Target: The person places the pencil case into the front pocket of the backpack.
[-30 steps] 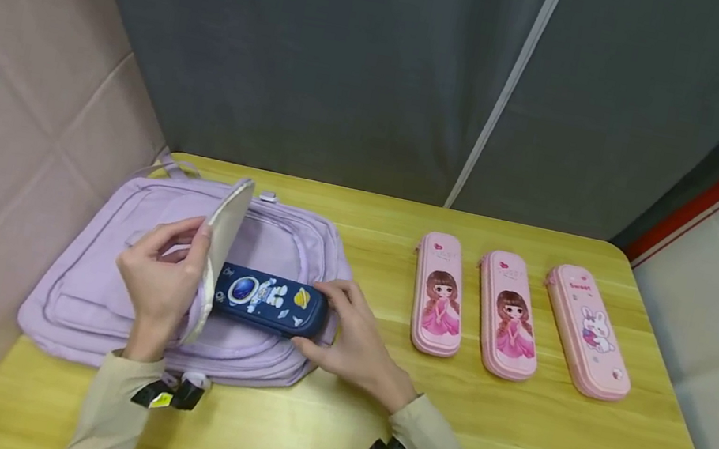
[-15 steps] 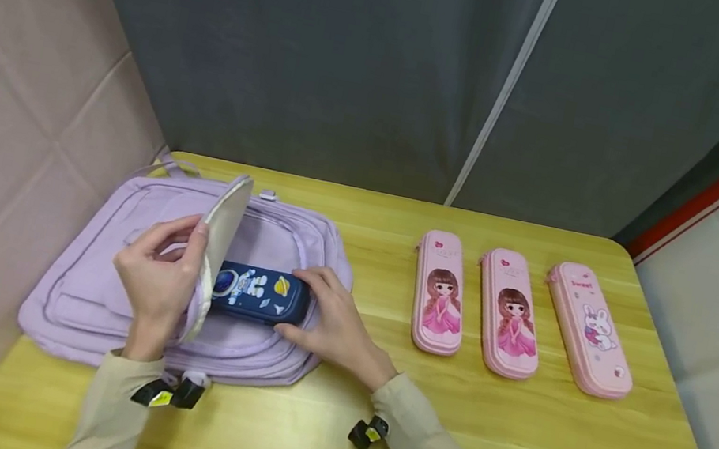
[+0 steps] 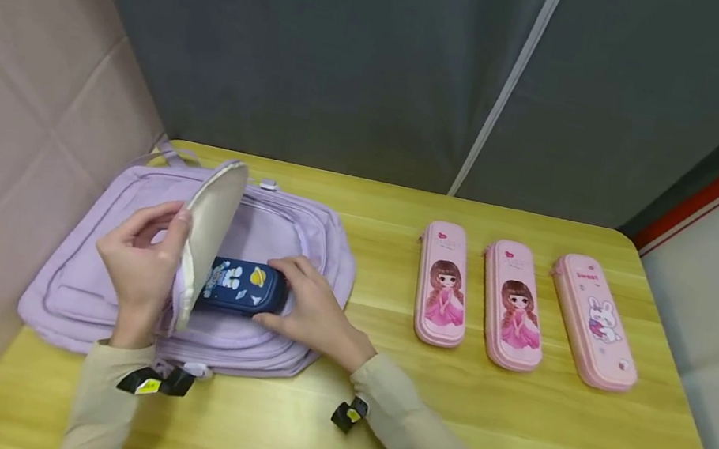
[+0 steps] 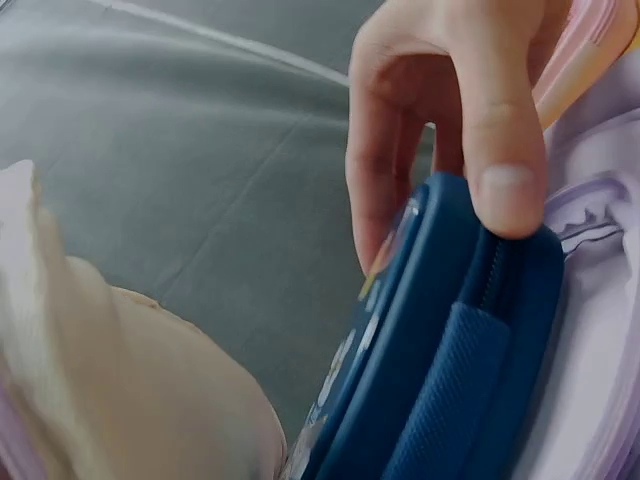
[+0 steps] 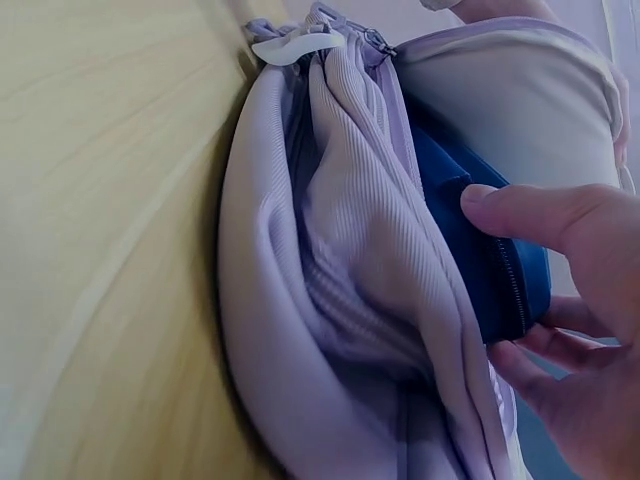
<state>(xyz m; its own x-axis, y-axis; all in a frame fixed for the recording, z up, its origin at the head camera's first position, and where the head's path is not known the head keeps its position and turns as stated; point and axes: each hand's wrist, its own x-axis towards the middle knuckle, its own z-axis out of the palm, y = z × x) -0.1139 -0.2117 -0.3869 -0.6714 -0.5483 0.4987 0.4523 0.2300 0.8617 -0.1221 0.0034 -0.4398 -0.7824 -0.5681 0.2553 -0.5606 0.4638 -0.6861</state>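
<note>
A lilac backpack (image 3: 98,275) lies flat on the table's left side, its front flap (image 3: 215,223) lifted to show a cream lining. My left hand (image 3: 144,259) pinches the edge of that flap and holds it up. My right hand (image 3: 315,313) grips the near end of a navy pencil case (image 3: 247,289) with an astronaut and planet print. The case's far end is hidden behind the flap, inside the pocket. In the right wrist view, thumb and fingers clasp the pencil case (image 5: 490,270) across its zipped side.
Three pink pencil cases stand in a row to the right: two with a doll print, a left one (image 3: 442,287) and a middle one (image 3: 514,308), and one with a rabbit (image 3: 595,322). A grey curtain (image 3: 325,50) hangs behind the yellow wooden table (image 3: 508,443).
My right hand has moved left, sliding the navy pencil case deeper under the flap. The left hand has shifted slightly left, drawing the flap wider.
</note>
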